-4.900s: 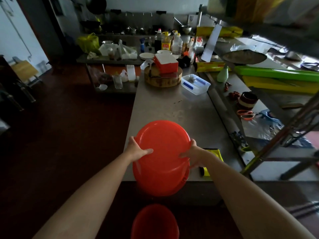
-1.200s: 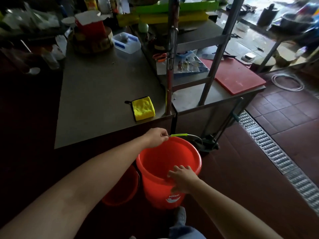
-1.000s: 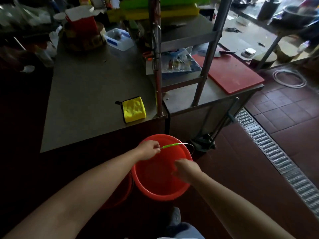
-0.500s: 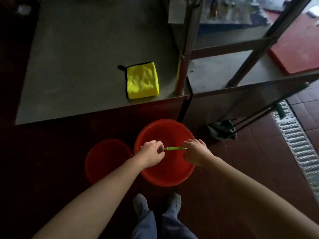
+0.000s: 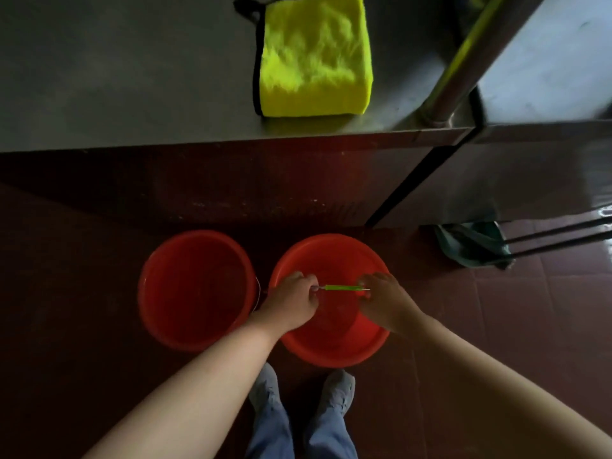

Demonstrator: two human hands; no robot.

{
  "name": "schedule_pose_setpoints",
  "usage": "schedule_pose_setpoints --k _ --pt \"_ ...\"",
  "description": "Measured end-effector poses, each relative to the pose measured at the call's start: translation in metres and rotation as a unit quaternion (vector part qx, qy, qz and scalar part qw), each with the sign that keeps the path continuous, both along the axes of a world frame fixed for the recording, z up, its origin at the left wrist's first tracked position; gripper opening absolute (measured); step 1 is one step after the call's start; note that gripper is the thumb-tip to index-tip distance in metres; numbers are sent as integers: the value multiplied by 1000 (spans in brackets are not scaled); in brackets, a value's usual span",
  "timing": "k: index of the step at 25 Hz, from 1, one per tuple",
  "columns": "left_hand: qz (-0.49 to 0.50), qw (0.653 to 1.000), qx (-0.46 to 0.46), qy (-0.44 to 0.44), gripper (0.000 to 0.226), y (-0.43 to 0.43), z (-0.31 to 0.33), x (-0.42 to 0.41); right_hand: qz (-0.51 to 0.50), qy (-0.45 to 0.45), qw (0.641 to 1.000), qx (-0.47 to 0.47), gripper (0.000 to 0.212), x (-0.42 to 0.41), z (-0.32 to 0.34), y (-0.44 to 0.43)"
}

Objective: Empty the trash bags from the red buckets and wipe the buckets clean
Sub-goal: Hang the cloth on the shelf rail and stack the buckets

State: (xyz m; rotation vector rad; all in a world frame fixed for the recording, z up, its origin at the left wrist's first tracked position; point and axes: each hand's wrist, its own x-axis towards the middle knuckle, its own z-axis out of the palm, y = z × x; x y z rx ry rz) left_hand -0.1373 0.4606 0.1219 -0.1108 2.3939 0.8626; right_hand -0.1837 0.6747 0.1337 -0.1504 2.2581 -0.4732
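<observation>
A dim kitchen, seen straight down: a dark red-brown tiled floor [image 5: 496,309] below, and a stainless tabletop [image 5: 132,77] across the top of the view. A folded yellow cloth [image 5: 314,58] with black edging lies at the tabletop's front edge, towards its right corner.

Two red buckets sit side by side at the foot of the tabletop, both open-mouthed. The left bucket [image 5: 195,289] stands on the floor alone, its inside in shadow. The right bucket [image 5: 331,356] is just beside it, rims nearly touching (whether it rests on the floor or hangs a little above cannot be told).

Across its mouth runs a wire handle [image 5: 342,287] with a green sleeve. The left hand [image 5: 291,303] has its fingers curled round the handle at the sleeve's left end. The right hand [image 5: 384,303] grips the sleeve's right end in the same way.

Below the buckets are the person's grey shoes [image 5: 265,389] and blue trousers. A metal post [image 5: 463,61] rises from the tabletop's right front corner, and a teal mop head [image 5: 473,243] lies on the floor further right.
</observation>
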Motion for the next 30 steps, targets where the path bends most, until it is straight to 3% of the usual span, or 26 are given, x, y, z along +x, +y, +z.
schedule_pose_setpoints --k 10,13,17,20,22,24,26,28,30 --pt "28 999 -12 -20 39 6 -66 4 14 19 999 28 43 -11 -74 -8" --pt "17 999 -4 -31 44 1 -73 11 -21 35 999 -35 20 -9 -77 -7" --pt "47 996 4 -73 48 -3 -74 28 -145 -7 986 -88 39 10 -71 -1" --pt "-58 984 -72 -150 67 -3 -83 51 -47 11 999 -19 37 50 -86 7" --pt "-89 969 -100 -209 73 -3 -90 67 16 -44 997 54 51 80 -110 11" --pt "-97 952 -97 -275 73 -2 -96 79 34 -157 982 95 70 107 -137 14" --pt "-105 929 -80 -345 70 2 -100 91 40 -235 967 84 79 131 -159 17" --pt "-76 927 -64 -361 67 4 -109 101 -23 -248 967 51 66 142 -166 18" --pt "-27 944 -62 -322 65 4 -108 100 -68 -208 975 25 50 142 -163 17"
